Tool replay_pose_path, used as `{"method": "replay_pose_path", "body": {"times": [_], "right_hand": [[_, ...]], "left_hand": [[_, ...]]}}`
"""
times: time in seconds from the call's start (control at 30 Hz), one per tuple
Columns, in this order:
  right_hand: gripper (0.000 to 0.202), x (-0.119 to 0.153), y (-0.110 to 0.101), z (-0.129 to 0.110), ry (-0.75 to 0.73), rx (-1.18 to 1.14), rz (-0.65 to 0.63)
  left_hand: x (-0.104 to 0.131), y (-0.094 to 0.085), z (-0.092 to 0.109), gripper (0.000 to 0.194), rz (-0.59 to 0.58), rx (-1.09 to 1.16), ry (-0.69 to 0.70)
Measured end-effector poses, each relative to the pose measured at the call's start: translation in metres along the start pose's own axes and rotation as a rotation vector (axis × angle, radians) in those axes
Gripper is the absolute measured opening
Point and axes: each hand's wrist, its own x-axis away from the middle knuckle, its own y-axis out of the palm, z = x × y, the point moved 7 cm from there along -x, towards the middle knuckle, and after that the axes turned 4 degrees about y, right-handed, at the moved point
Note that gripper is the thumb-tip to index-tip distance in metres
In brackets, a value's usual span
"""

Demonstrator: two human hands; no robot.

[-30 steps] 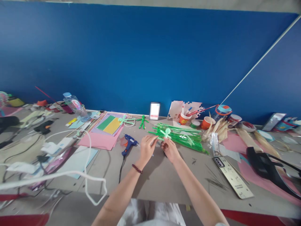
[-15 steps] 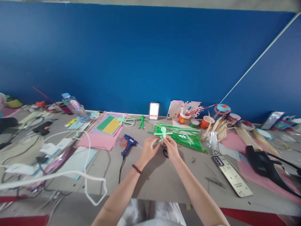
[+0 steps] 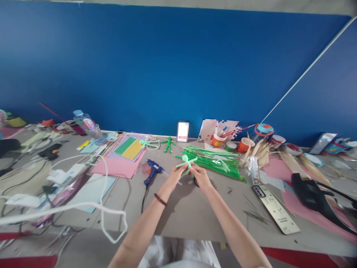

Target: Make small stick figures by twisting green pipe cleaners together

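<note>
Between my two hands is a pale green pipe-cleaner figure point(image 3: 185, 160) with a round head and arms stretched sideways, raised above the table. My left hand point(image 3: 176, 175) pinches its lower part from the left. My right hand point(image 3: 199, 176) grips it from the right, thumb and fingers close together. The fingers cover the figure's legs in part. Just behind lies a bag of green pipe cleaners point(image 3: 214, 163). A darker green pipe-cleaner figure point(image 3: 168, 144) stands near the wall, with another pale green figure point(image 3: 147, 142) to its left.
A blue glue gun point(image 3: 152, 172) lies left of my hands, its cord running forward. Coloured sheets point(image 3: 128, 149) and a tilted water bottle point(image 3: 88, 124) are farther left. On the right are a phone point(image 3: 276, 210), dark wires point(image 3: 255, 216) and paper cups point(image 3: 244, 145). A white cable point(image 3: 104, 208) loops at front left.
The pale green figure has moved slightly left and down and now leans. My left fingers have closed in on its lower part; my right hand has shifted left with it.
</note>
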Motion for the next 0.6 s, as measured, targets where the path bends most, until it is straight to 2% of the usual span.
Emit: {"method": "replay_pose_path", "body": {"times": [0.07, 0.17, 0.3, 0.47, 0.6], "right_hand": [[0.031, 0.001, 0.005, 0.001, 0.011, -0.041, -0.051], [0.030, 0.005, 0.012, 0.008, 0.138, -0.153, -0.137], [0.029, 0.009, 0.018, 0.009, 0.235, -0.229, -0.226], [0.034, 0.011, 0.015, 0.009, 0.273, -0.153, -0.229], [0.042, 0.008, 0.012, 0.015, 0.262, -0.025, -0.207]], "left_hand": [[0.000, -0.001, -0.004, 0.049, 0.013, 0.073, -0.061], [0.000, -0.001, -0.005, 0.046, 0.011, 0.121, -0.089], [0.000, 0.003, -0.004, 0.040, -0.065, 0.161, -0.085], [0.000, 0.005, -0.002, 0.036, -0.092, 0.145, -0.025], [-0.002, -0.004, 0.001, 0.034, 0.012, 0.038, 0.042]]}}
